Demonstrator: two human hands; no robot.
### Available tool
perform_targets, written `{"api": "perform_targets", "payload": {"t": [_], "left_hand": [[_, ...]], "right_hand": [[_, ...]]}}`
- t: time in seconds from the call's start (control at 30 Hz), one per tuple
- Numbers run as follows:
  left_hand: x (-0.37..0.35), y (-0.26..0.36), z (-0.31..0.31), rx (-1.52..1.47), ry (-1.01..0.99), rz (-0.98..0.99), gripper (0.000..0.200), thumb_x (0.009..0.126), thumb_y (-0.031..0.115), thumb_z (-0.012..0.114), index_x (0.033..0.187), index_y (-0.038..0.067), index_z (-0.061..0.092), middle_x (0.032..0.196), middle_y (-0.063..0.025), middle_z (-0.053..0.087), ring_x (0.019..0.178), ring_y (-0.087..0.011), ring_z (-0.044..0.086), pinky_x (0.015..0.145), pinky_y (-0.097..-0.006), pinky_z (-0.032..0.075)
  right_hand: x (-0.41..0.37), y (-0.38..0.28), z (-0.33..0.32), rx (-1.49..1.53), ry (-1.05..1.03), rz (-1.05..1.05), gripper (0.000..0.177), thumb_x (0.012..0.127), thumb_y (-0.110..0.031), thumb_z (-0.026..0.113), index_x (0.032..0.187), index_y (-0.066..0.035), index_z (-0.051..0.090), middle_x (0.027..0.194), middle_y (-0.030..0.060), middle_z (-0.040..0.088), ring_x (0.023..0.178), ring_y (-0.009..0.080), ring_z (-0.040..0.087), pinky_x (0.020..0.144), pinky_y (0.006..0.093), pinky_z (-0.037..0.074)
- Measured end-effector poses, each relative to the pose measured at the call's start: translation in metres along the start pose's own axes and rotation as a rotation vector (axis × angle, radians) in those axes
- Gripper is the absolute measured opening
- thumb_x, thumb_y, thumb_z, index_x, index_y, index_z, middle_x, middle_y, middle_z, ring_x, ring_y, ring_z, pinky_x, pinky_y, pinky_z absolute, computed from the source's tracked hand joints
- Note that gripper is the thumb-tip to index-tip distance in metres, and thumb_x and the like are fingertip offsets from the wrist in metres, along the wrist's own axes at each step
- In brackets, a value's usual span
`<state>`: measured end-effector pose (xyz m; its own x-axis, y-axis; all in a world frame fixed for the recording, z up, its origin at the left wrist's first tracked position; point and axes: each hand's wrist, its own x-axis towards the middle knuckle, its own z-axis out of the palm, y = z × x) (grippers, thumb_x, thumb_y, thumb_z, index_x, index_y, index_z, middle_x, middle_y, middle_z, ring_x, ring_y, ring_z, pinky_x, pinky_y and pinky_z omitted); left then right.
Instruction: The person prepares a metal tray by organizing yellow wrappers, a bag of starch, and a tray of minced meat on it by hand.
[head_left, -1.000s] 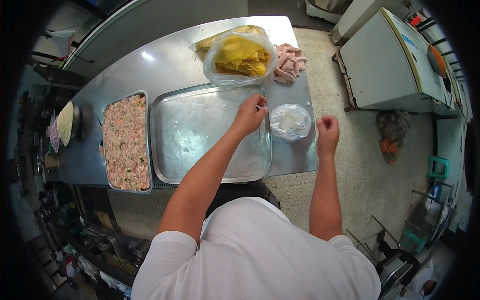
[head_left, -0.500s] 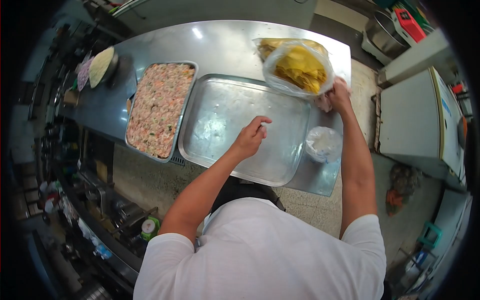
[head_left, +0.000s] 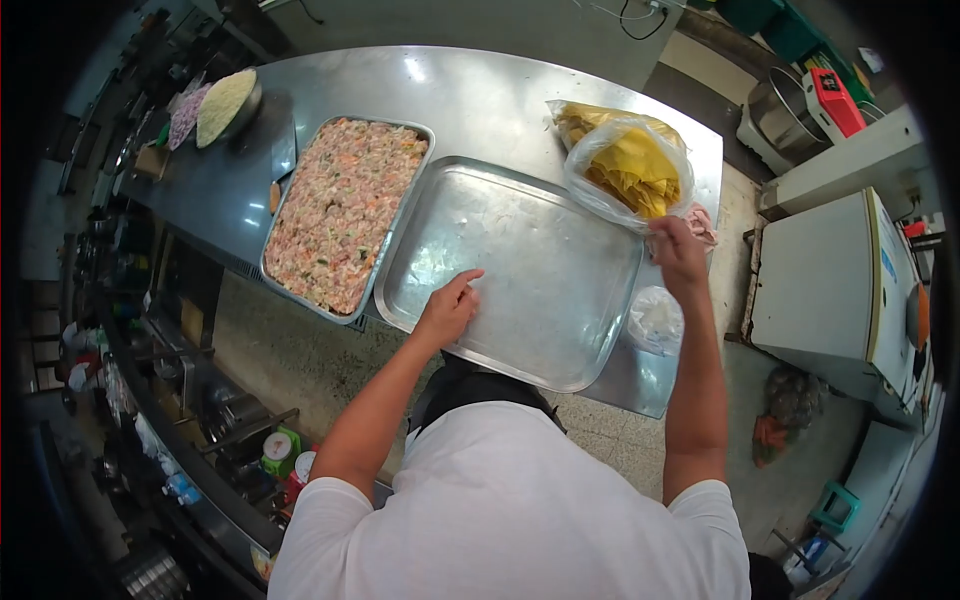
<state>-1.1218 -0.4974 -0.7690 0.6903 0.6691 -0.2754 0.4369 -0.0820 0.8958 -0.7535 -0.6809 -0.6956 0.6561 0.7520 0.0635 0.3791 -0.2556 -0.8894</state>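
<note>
Over the near left part of a bare metal tray (head_left: 520, 270), my left hand (head_left: 448, 312) hangs with its index finger stretched out and the other fingers loosely bent, holding nothing. My right hand (head_left: 680, 258) is closed at the near rim of a clear plastic bag (head_left: 600, 205). Whether its fingers pinch the bag is hidden. Yellow sheets (head_left: 635, 175), thin and stacked, fill the bag's open mouth. A pink cloth (head_left: 702, 228) lies just behind that hand. Nearer me, a small knotted plastic bag (head_left: 656, 322) with pale contents rests beside the tray.
A deep tray of minced meat mixture (head_left: 345, 215) stands left of the bare tray on the steel table (head_left: 480, 90). Further left are a bowl of pale shreds (head_left: 226, 105) and a bag of purple pieces (head_left: 187, 118). A white cabinet (head_left: 810, 270) stands to the right.
My right hand has come nearer to me, from the pink cloth to the bag's near rim. My left hand has shifted left and nearer over the tray. The view has shifted slightly.
</note>
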Motion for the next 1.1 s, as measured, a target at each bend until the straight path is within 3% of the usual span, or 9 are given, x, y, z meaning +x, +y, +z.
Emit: {"api": "perform_targets", "payload": {"t": [0.27, 0.47, 0.57, 0.63, 0.83, 0.9, 0.93, 1.0, 1.1], "left_hand": [[-0.015, -0.004, -0.003, 0.027, 0.043, 0.203, 0.038, 0.100, 0.009, 0.057, 0.137, 0.005, 0.061, 0.108, -0.0155, 0.071, 0.092, -0.0248, 0.071, 0.083, -0.0350, 0.057], [-0.053, -0.010, -0.036, 0.086, 0.046, 0.293, 0.030, 0.101, 0.011, 0.059, 0.129, 0.005, 0.067, 0.115, -0.0176, 0.071, 0.100, -0.0301, 0.071, 0.089, -0.0386, 0.057], [-0.074, -0.020, -0.056, 0.140, 0.060, 0.260, 0.028, 0.101, 0.012, 0.060, 0.126, 0.004, 0.069, 0.116, -0.0147, 0.071, 0.105, -0.0291, 0.070, 0.093, -0.0387, 0.056], [-0.089, -0.012, -0.070, 0.204, 0.116, 0.341, 0.026, 0.100, 0.014, 0.062, 0.123, 0.003, 0.070, 0.112, -0.0147, 0.072, 0.104, -0.0314, 0.070, 0.092, -0.0395, 0.055], [-0.062, 0.009, -0.079, 0.155, 0.176, 0.467, 0.032, 0.098, 0.021, 0.068, 0.126, 0.005, 0.068, 0.122, -0.0160, 0.069, 0.117, -0.0321, 0.065, 0.101, -0.0401, 0.051], [-0.035, 0.016, -0.058, 0.117, 0.169, 0.514, 0.042, 0.097, 0.025, 0.070, 0.134, 0.006, 0.064, 0.133, -0.0171, 0.064, 0.126, -0.0321, 0.061, 0.107, -0.0399, 0.047], [-0.028, 0.020, -0.052, 0.109, 0.170, 0.500, 0.048, 0.096, 0.027, 0.072, 0.138, 0.006, 0.061, 0.140, -0.0176, 0.061, 0.132, -0.0323, 0.057, 0.111, -0.0399, 0.045], [-0.016, 0.025, -0.043, -0.035, 0.106, 0.350, 0.059, 0.095, 0.033, 0.072, 0.145, 0.007, 0.055, 0.149, -0.0200, 0.053, 0.139, -0.0367, 0.049, 0.115, -0.0424, 0.042], [0.004, -0.003, -0.040, 0.452, 0.111, 0.497, 0.065, 0.094, 0.035, 0.074, 0.149, 0.008, 0.051, 0.155, -0.0206, 0.047, 0.145, -0.0436, 0.041, 0.120, -0.0495, 0.034]], "right_hand": [[0.088, -0.014, 0.043, -0.729, 0.368, -0.515, 0.025, 0.092, -0.015, 0.067, 0.115, -0.007, 0.072, 0.118, 0.0171, 0.068, 0.109, 0.0375, 0.066, 0.096, 0.0453, 0.053], [0.127, 0.036, 0.035, -0.802, 0.078, -0.380, 0.032, 0.093, -0.017, 0.062, 0.122, -0.007, 0.071, 0.119, 0.0175, 0.070, 0.113, 0.0379, 0.065, 0.100, 0.0425, 0.052], [0.159, 0.099, 0.009, -0.772, -0.027, -0.961, 0.014, 0.093, -0.008, 0.060, 0.101, -0.003, 0.070, 0.101, 0.0178, 0.071, 0.099, 0.0395, 0.066, 0.090, 0.0477, 0.053], [0.140, 0.043, 0.019, -0.792, 0.009, -0.419, 0.016, 0.094, -0.012, 0.058, 0.099, -0.002, 0.069, 0.097, 0.0211, 0.066, 0.095, 0.0408, 0.065, 0.083, 0.0500, 0.051], [0.054, -0.060, 0.078, -0.475, -0.078, -0.368, 0.028, 0.099, -0.004, 0.055, 0.124, -0.003, 0.067, 0.113, 0.0212, 0.072, 0.109, 0.0373, 0.068, 0.092, 0.0446, 0.052], [0.028, -0.055, 0.114, -0.408, -0.254, -0.374, 0.023, 0.097, -0.008, 0.058, 0.116, -0.003, 0.070, 0.102, 0.0201, 0.073, 0.093, 0.0367, 0.071, 0.083, 0.0424, 0.053], [0.005, -0.086, 0.127, -0.223, -0.392, -0.278, 0.017, 0.096, -0.003, 0.059, 0.109, -0.002, 0.069, 0.081, 0.0069, 0.065, 0.072, 0.0147, 0.058, 0.068, 0.0321, 0.047], [-0.021, -0.094, 0.155, 0.031, -0.483, -0.268, 0.017, 0.098, -0.007, 0.061, 0.113, -0.003, 0.068, 0.081, 0.0003, 0.061, 0.072, 0.0089, 0.054, 0.066, 0.0272, 0.045], [-0.054, -0.077, 0.170, 0.551, -0.489, 0.009, 0.026, 0.100, -0.008, 0.064, 0.125, -0.004, 0.067, 0.084, -0.0006, 0.065, 0.076, 0.0076, 0.056, 0.070, 0.0259, 0.048]]}}
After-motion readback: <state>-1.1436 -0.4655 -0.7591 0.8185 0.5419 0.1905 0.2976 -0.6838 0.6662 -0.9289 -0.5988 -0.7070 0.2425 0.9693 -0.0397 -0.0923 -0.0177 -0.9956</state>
